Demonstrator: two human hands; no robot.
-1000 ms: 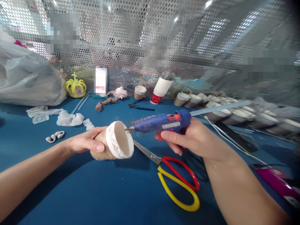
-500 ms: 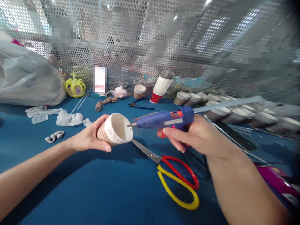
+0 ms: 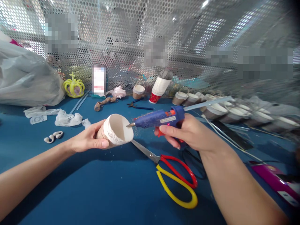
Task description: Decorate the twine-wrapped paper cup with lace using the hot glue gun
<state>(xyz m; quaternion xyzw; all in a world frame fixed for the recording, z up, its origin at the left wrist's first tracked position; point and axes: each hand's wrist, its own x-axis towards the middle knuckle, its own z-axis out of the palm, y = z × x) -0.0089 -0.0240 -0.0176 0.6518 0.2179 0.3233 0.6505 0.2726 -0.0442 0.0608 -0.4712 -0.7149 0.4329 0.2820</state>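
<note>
My left hand [image 3: 90,137] is wrapped round a paper cup [image 3: 109,132], tilted with its open mouth toward me and to the right. Twine covers the cup's body, and a white lace band runs below its rim. In my right hand [image 3: 187,131] is a blue glue gun [image 3: 157,118], fingers at its red trigger and a clear glue stick [image 3: 208,103] poking out of the back. The metal nozzle is at the cup's right inner rim; whether it touches I cannot tell. Scissors [image 3: 152,156] with one red and one yellow handle lie beneath.
Along the perforated metal screen [image 3: 126,40] stand a cup stack [image 3: 160,87], a small finished bucket [image 3: 138,91] and several more [image 3: 236,115] at right. Pliers [image 3: 140,107], a twine ball [image 3: 97,106], lace [image 3: 69,118] and a yellow crown [image 3: 73,87] lie behind. A plastic bag [image 3: 25,78] fills the left.
The glue gun has tipped slightly and its rear end sits a little further left, while the nozzle stays at the cup's rim. The cup has barely moved.
</note>
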